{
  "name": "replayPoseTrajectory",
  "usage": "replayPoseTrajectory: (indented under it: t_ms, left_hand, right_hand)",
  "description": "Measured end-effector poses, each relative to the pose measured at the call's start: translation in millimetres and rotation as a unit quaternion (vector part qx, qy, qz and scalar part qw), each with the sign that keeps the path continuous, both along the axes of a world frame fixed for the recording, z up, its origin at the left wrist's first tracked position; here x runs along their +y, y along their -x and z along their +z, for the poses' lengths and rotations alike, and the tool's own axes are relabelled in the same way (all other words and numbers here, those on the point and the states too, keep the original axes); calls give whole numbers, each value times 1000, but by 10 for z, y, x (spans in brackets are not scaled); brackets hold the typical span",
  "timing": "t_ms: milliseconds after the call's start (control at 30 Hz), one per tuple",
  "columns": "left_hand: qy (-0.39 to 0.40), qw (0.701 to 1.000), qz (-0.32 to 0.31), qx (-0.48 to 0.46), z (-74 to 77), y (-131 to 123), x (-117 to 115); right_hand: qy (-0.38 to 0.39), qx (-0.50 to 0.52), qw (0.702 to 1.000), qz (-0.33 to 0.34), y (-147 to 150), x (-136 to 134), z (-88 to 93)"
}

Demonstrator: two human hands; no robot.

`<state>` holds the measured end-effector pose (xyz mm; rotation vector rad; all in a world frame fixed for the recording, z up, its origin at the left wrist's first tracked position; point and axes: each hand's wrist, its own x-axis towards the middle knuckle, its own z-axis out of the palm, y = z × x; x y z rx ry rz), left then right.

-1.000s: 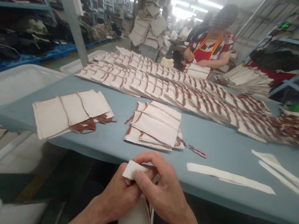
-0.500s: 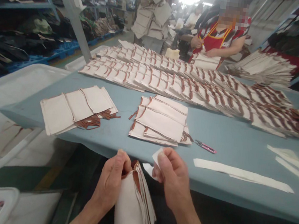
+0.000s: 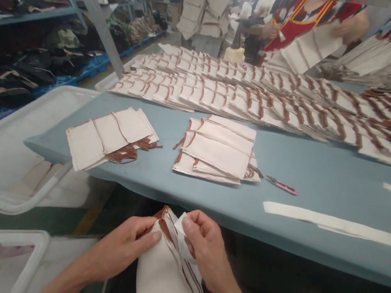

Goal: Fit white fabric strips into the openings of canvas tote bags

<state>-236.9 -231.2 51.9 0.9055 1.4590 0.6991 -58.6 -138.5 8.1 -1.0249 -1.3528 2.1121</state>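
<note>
A stack of cream cloth pouches with brown drawstrings (image 3: 164,277) stands on edge below the table front. My left hand (image 3: 125,245) lies against its left face, fingers closed on the top edge. My right hand (image 3: 202,246) pinches a small white slip (image 3: 181,229) at the top of the stack, among the pouch mouths. On the blue table (image 3: 321,180) just beyond lie one pile of finished pouches (image 3: 218,152) and a fanned pile (image 3: 110,137) to its left.
Pink snips (image 3: 282,185) and a long white strip (image 3: 332,224) lie at the right of the table. Rows of overlapped pouches (image 3: 258,104) cover the far half. A person in a red apron (image 3: 298,20) works opposite. White tubs (image 3: 12,141) stand at left.
My right hand has brought the white slip down from above into the top of the stack. My left hand slid lower on the pouches. The view tilted downward.
</note>
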Motion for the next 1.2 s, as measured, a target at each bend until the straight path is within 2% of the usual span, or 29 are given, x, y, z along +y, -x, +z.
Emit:
replayPoseTrajectory:
  t_ms: [100,233,333,433,600,800,1000,1200]
  left_hand:
    - [-41,999,5,-18,166,29,59]
    - [-119,991,57,-10,348,-48,160]
    - [-140,984,102,26,387,-169,251]
    - [-141,983,116,15,376,-255,334]
    - [-157,982,107,12,364,-244,375]
    - [-190,974,80,92,390,-235,364]
    - [-215,967,93,96,418,-281,398]
    - [-205,970,95,94,373,-293,417]
  right_hand:
    - [-32,-9,999,34,-13,116,197]
    - [-148,-56,984,77,-28,337,662]
    - [-254,-104,959,66,-60,403,952]
    - [-311,-137,940,41,-105,346,1071]
    - [-375,-137,917,-8,-124,225,1075]
    - [-372,-146,916,-20,-72,260,1024]
    - [-388,-170,905,-37,-24,249,881]
    - [-402,-172,897,-67,0,211,784]
